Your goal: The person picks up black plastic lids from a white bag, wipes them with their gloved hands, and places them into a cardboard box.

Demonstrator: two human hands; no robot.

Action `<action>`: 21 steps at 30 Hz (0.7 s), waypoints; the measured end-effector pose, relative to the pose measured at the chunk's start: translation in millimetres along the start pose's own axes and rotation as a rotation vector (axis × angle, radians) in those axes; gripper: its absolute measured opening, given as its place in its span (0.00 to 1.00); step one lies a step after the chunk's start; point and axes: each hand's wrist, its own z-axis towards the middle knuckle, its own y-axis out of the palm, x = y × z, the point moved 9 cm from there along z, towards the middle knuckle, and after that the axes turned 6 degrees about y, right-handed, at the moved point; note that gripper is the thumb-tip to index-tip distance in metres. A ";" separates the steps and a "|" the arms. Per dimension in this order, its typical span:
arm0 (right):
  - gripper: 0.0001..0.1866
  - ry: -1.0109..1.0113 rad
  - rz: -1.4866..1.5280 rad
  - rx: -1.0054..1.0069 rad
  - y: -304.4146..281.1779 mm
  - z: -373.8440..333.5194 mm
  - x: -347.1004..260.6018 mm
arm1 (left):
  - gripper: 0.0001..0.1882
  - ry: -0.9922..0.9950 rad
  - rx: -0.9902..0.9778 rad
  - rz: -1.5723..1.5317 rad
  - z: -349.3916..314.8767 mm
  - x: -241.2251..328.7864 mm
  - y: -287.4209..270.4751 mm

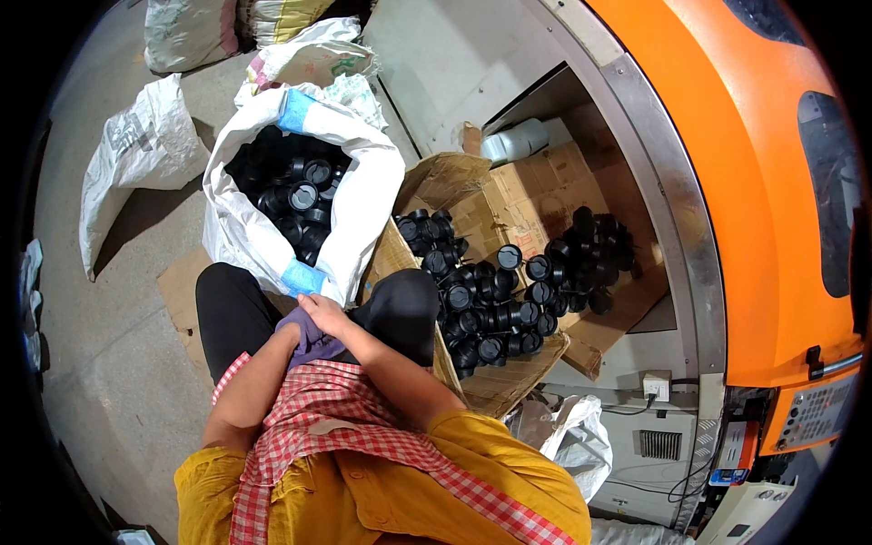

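My hands meet over my lap, just in front of a white woven sack. A crumpled purple cloth point(313, 347) lies bunched between them; whether it is a glove or a rag I cannot make out. My left hand point(292, 329) is mostly covered by this cloth, its fingers hidden. Across its top comes my right hand point(324, 314), closed on the cloth's upper edge. The white sack point(363, 218) stands with its rim rolled down, full of black round-capped plastic parts point(303, 196). More of these black parts point(459, 296) fill an opened cardboard box to my right.
The cardboard box point(536, 182) has raised flaps beside a large orange-and-grey machine point(672, 91). A loose white sack point(141, 145) lies on the floor to the left, and other filled sacks point(189, 34) stand behind. A whitish plastic bag point(581, 445) sits at lower right.
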 end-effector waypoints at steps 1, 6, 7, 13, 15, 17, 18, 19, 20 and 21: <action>0.34 0.000 -0.001 0.000 0.0 -0.3 -0.4 | 0.19 0.002 -0.016 0.009 -1.0 2.2 -0.3; 0.34 -0.006 0.008 -0.007 1.4 0.0 -1.0 | 0.19 -0.017 0.021 0.022 -2.7 0.5 -2.7; 0.34 -0.008 0.009 -0.010 2.1 -0.2 -2.1 | 0.18 -0.018 0.029 0.030 -2.7 -2.6 -2.2; 0.34 -0.006 0.019 -0.009 -1.7 -2.6 -0.1 | 0.18 -0.003 0.015 0.014 -0.1 3.5 -0.5; 0.34 -0.004 0.013 -0.012 -2.2 -3.2 -1.2 | 0.18 -0.021 -0.006 -0.008 2.8 -4.9 5.0; 0.34 -0.010 0.014 -0.012 -2.6 -4.1 -4.0 | 0.19 -0.018 -0.006 -0.016 5.6 -13.1 8.8; 0.34 -0.018 0.018 -0.011 -2.7 -4.9 -6.6 | 0.19 -0.007 0.006 -0.012 6.4 -17.2 9.8; 0.33 -0.027 0.020 -0.009 -2.8 -5.9 -9.3 | 0.19 0.005 0.019 -0.009 7.2 -21.1 10.5; 0.33 -0.028 0.028 -0.002 -3.0 -5.0 -6.4 | 0.19 -0.005 0.008 0.011 6.4 -16.4 8.8; 0.33 -0.029 0.036 0.005 -3.4 -4.0 -3.8 | 0.19 -0.014 -0.001 0.031 5.4 -11.4 7.3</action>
